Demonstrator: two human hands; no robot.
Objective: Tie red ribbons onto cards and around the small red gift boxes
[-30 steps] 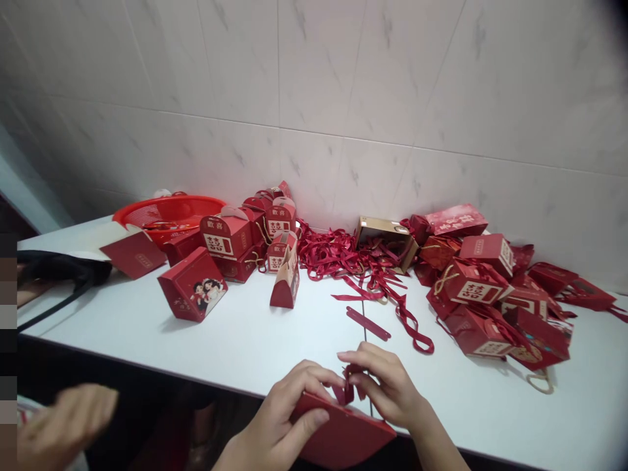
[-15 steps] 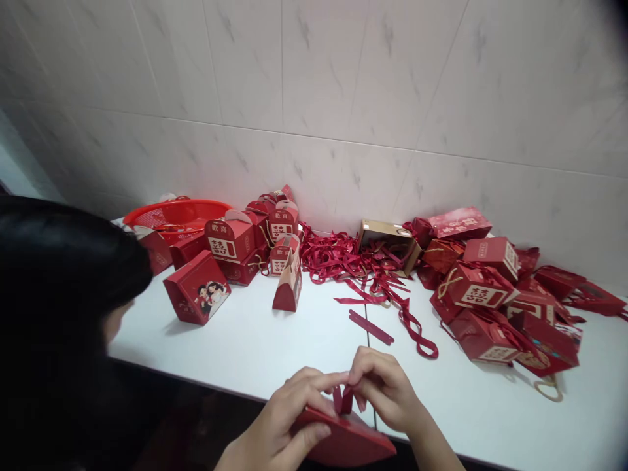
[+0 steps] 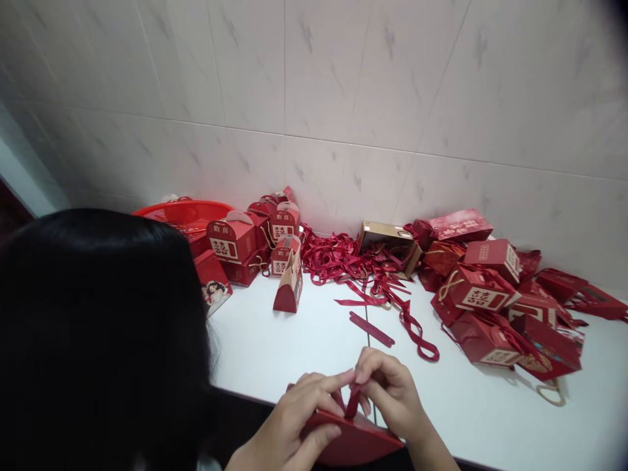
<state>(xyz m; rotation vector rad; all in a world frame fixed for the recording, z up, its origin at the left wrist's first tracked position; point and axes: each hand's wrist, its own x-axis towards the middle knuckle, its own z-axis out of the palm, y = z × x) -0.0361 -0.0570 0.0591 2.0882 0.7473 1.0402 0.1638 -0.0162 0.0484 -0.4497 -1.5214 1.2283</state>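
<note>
Their left hand [image 3: 300, 415] clasped a red box [image 3: 360, 446], right hand [image 3: 390, 387] pinching a ribbon [image 3: 352, 401], seemingly unfinished; assembled double-happiness boxes [image 3: 230, 239] stood beyond.

Soft, flat light; wall [image 3: 333, 78] dimmer toward left. Worktop [image 3: 275, 350] bright, faint shadows by right-hand boxes [image 3: 483, 337]. Foreground hair [image 3: 98, 327] near-black, slight sheen on top. Wide-angle skew, dark vignette top right.

The ribbon heap [image 3: 333, 258] lies on the table [image 3: 490, 418], before the wall [image 3: 333, 85]. Right of the heap sits a carton [image 3: 385, 230], then piled boxes [image 3: 483, 294]. Left of the heap stand stacked boxes [image 3: 230, 239], then a basin [image 3: 196, 209]. Before the heap lies a strip [image 3: 371, 329]; well before it, left, is a person's head [image 3: 103, 327].
</note>
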